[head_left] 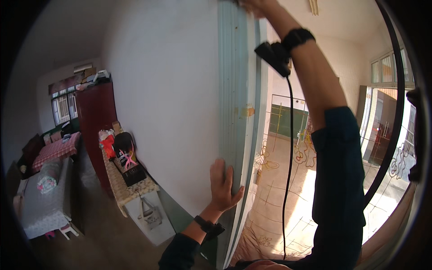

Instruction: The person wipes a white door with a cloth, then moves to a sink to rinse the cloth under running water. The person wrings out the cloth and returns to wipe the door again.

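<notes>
My left hand (224, 187) rests low against a pale blue door frame (233, 84) and the white wall (172, 91) beside it, palm towards them, fingers apart and pointing up. High at the top edge of the view, my right hand (256, 6) reaches to the upper part of the same frame. It is partly cut off and blurred, and whether it holds anything cannot be told. Each wrist wears a black strap with a small device; a black cable (291, 135) hangs from the right one. A yellowish patch marks the frame between the hands. A sheer patterned curtain (270, 162) hangs right of the frame.
Left of the wall stand a counter (118, 189) with a black box (135, 174) and pink-handled item, a dark red wardrobe (96, 101), and a bed (47, 206) with a rolled blanket. Beyond the curtain lies a sunlit room with a green board (287, 121) and a glazed doorway.
</notes>
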